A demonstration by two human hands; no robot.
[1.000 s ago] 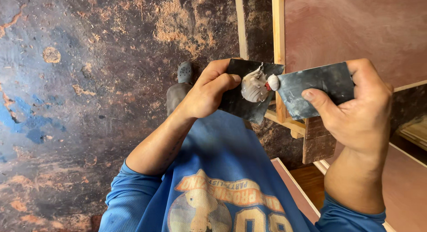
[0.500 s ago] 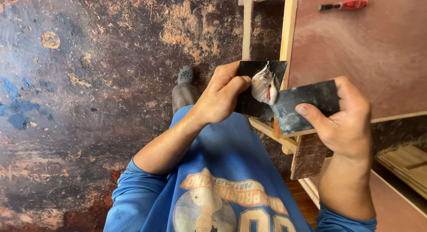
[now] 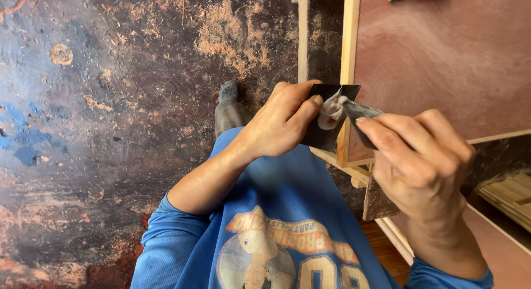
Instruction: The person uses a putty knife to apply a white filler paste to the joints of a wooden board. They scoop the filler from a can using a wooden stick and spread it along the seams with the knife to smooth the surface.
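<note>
Left hand (image 3: pixel 279 123) pinching one dark flat blade (image 3: pixel 326 131), thumb pressing the pale putty lump (image 3: pixel 332 113). Right hand (image 3: pixel 417 156) gripping a second blade (image 3: pixel 362 110), now turning edge-on and drawing closer than half a second ago; putty being scraped between them, it seems. Beyond the right hand: wooden frame edge (image 3: pixel 348 56), reddish panel (image 3: pixel 442 67). Left of the left hand: open stained floor (image 3: pixel 110 101).
</note>
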